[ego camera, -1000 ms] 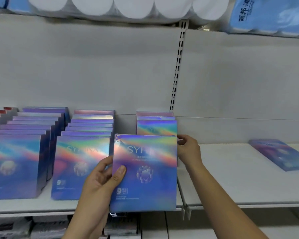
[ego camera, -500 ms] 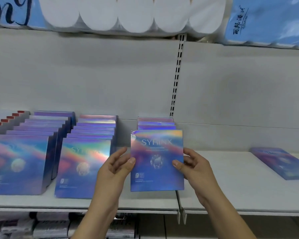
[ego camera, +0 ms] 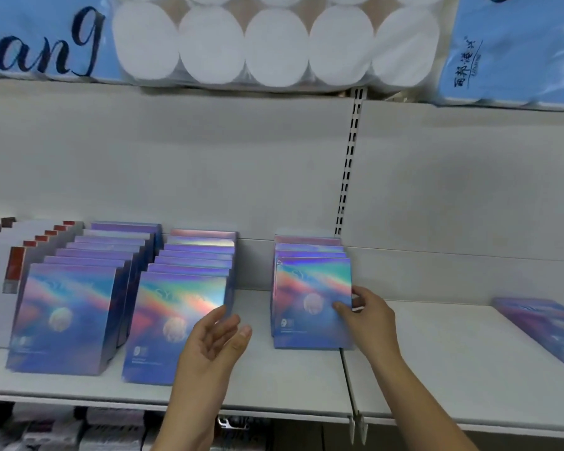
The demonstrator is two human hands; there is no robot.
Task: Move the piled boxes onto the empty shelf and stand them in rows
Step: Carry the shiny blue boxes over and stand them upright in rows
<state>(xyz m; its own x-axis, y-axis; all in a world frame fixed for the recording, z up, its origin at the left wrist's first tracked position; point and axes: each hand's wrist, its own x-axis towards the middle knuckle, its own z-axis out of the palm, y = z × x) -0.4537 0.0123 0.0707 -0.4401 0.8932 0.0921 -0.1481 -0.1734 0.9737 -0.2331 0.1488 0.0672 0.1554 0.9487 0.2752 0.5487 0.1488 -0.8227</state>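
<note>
A white metal shelf [ego camera: 290, 382] is carrying three rows of flat square cardboard boxes with shiny holographic blue-and-rainbow fronts, all standing upright and facing forward. The short third row is sitting at the right end of the left shelf section, just beside the seam. Its front holographic box [ego camera: 310, 297] is standing on its lower edge against the boxes behind it.

The right hand [ego camera: 370, 320] is grasping this front box at its right edge, with the thumb lying across the printed face and the fingers reaching round behind. The left hand [ego camera: 215, 341] is hovering released, palm turned inward and fingers loosely spread, holding nothing. It is hanging in front of the gap between the second row [ego camera: 176, 323] and the third, overlapping the lower right corner of the second row's front box.

The longest holographic row [ego camera: 62, 320] is standing further left, next to white boxes with red corners [ego camera: 13, 268]. One more holographic box [ego camera: 541, 330] is lying flat on the right shelf section, well apart from the rows. A slotted white upright [ego camera: 349, 164] is running up the back panel. Above, wrapped white paper rolls [ego camera: 241, 50] and a blue printed pack [ego camera: 515, 50] are sitting on the upper shelf.
</note>
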